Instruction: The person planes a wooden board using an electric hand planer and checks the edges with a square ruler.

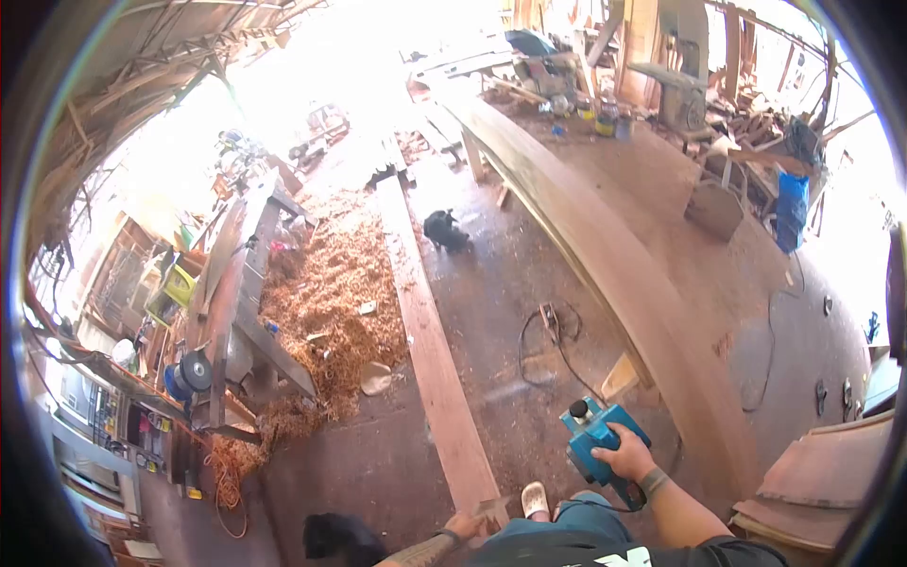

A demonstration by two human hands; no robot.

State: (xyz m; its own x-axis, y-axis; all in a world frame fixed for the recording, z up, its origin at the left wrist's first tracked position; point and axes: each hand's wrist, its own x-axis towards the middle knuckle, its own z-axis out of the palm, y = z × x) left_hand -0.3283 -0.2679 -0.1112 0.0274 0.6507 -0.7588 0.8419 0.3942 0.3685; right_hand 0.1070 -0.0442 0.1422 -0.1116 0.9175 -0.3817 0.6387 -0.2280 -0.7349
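My right hand is wrapped around the handle of a teal electric planer with a black knob on top. The planer is held in the air between a long plank and a wide wooden beam. Its dark cord runs off toward the floor. Low in the view, my left hand grips the near end of the long reddish plank. A short brown wood piece sits right beside that hand, and part of the fingers is hidden.
Wood shavings are heaped left of the plank, near a workbench with a bench grinder. A black dog is on the floor ahead; another dark furry shape is near my left arm. A cord connection lies between plank and beam.
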